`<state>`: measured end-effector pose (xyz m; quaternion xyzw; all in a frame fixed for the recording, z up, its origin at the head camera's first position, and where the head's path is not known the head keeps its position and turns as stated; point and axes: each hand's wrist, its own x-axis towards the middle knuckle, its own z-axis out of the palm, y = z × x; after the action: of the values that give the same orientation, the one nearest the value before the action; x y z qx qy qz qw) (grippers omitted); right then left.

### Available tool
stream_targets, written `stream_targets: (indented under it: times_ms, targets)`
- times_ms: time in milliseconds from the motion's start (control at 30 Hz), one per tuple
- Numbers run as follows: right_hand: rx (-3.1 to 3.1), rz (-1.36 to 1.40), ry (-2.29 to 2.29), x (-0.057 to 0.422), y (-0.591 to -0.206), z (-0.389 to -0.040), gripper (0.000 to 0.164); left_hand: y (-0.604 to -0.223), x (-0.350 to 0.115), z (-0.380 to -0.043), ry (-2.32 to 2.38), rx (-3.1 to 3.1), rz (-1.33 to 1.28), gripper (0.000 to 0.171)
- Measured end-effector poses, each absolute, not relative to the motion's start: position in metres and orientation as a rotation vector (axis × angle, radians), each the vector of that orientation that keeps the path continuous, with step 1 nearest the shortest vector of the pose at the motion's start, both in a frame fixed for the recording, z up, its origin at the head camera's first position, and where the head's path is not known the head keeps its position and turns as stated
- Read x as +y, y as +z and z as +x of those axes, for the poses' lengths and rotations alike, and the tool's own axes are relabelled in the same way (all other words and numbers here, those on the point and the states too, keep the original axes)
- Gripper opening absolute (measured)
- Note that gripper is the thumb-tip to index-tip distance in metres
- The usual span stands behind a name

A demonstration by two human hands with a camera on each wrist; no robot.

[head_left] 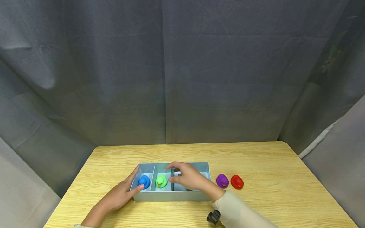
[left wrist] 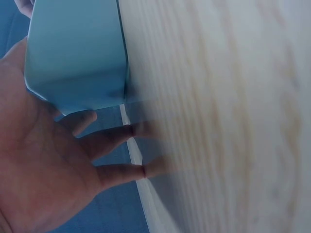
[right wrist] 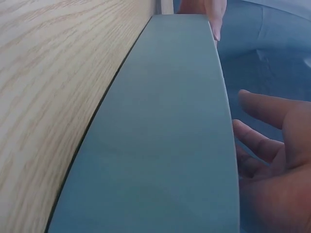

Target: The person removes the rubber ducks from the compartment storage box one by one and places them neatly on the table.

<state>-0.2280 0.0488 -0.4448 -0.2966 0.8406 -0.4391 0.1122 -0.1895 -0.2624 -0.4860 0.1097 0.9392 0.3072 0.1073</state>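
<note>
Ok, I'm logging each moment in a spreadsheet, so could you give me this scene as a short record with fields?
container: divided box on the wooden table
leftmost compartment: blue toy
next compartment: green duck
right of the box, on the table: purple toy, then red toy
left hand: rests on the box's left end, thumb over the front rim
right hand: over the box, beside the green duck, thumb and forefinger apart, holding nothing visible
backdrop: dark cloth

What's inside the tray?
The tray holds a blue duck in its leftmost compartment and a green duck in the next. The right hand hides part of the rest.
</note>
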Motion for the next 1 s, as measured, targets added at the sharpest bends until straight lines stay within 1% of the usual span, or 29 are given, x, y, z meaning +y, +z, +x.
stream_targets:
  times_ms: [400,633,1000]
  targets:
    - [2.560,-0.894,-1.177,0.031,-0.456,-0.230,0.044,-0.484,-0.262,-0.189,0.910,2.755,0.310,0.083]
    - [2.563,-0.827,-1.137,0.022,-0.459,-0.230,0.047,-0.486,-0.263,-0.190,0.910,2.757,0.319,0.083]
    - [2.727,-0.828,-1.014,0.006,-0.470,-0.228,0.046,-0.487,-0.263,-0.190,0.918,2.746,0.319,0.082]
